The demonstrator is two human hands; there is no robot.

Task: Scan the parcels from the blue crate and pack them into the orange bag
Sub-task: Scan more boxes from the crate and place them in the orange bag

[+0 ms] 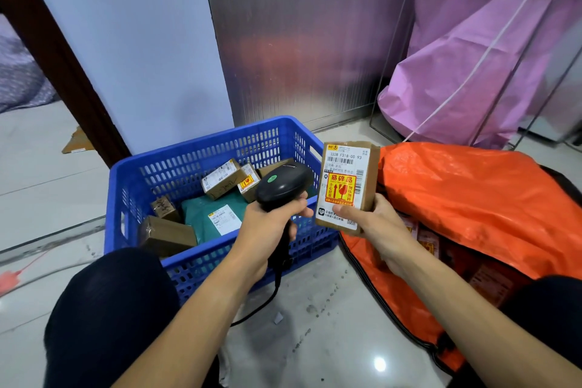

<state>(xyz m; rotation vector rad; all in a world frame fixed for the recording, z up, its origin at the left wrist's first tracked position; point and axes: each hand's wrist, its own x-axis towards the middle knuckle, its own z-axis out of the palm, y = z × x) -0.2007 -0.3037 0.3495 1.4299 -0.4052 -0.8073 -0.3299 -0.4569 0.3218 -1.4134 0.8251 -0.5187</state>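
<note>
Near the middle of the frame the left hand [271,224] is wrapped around the grip of a black scanner [285,186], whose head points toward the right. Just beside it, the right hand [374,224] holds a brown cardboard parcel [348,187] upright by its lower end, the label side facing the camera; a white shipping label and a yellow-and-red sticker cover most of that face. The scanner head and the parcel are close together but not touching.

Behind the hands, left of centre, a blue crate [201,148] stands on the pale floor. Inside it lie several more brown boxes [220,178] and a green mailing pouch [208,214] with a white label. The scanner's black cable [267,299] hangs down in front of the crate.

On the right, the orange bag [472,198] lies open on the floor, with a few parcels dimly visible in its opening. A purple bag [472,72] on a wire frame stands in the upper right.
</note>
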